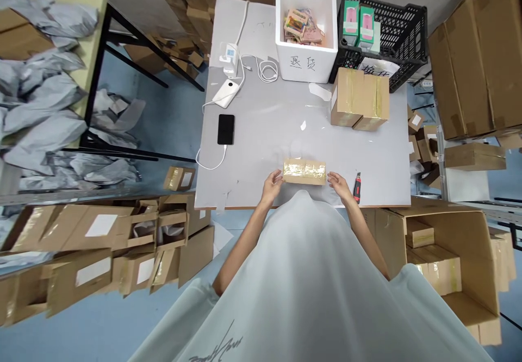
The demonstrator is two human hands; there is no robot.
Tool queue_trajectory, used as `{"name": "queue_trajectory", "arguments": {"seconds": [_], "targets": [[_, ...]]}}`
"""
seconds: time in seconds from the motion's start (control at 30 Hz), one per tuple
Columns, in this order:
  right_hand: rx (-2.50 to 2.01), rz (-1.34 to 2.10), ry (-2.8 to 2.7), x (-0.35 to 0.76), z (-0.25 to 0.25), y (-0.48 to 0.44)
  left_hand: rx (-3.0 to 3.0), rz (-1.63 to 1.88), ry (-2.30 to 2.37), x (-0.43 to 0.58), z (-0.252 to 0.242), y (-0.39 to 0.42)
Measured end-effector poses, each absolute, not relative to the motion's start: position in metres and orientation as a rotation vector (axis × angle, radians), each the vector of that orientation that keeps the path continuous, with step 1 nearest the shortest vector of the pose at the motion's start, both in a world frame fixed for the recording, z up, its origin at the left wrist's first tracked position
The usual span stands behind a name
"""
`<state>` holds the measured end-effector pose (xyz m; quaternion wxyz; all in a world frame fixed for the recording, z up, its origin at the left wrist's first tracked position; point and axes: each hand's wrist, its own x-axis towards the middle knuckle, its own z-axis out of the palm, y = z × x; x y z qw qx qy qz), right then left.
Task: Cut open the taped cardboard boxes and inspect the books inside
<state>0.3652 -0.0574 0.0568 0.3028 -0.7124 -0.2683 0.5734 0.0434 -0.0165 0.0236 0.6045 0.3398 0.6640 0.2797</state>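
A small cardboard box (304,173) sealed with shiny tape lies lengthwise near the front edge of the table (269,128). My left hand (271,186) is at the box's left end, fingers apart and slightly curved. At the opposite end is my right hand (339,184), its fingers also spread, with a narrow gap to the cardboard. Whether the left fingertips touch the box I cannot tell. Just right of my right hand lies a red and black utility knife (357,188).
Two taped cartons (359,98) stand at the table's back right, before a black crate (402,33) and a white foam box (306,60). On the left are a black phone (225,129), a white power bank (226,93) and cables. A large open carton (468,226) stands right of the table.
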Motion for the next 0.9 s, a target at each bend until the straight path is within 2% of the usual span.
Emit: {"name": "queue_trajectory", "arguments": {"seconds": [0.33, 0.6, 0.9], "targets": [[-1.840, 1.532, -0.801, 0.358, 0.054, -0.045, 0.829, 0.667, 1.514, 0.050, 0.036, 0.001], [-1.818, 1.299, -1.004, 0.363, 0.064, -0.039, 0.907, 0.755, 1.427, 0.039, 0.036, 0.005], [-1.987, 1.524, -0.955, 0.369, 0.038, -0.093, 0.848, 0.526, 1.518, 0.032, 0.006, -0.034]]}}
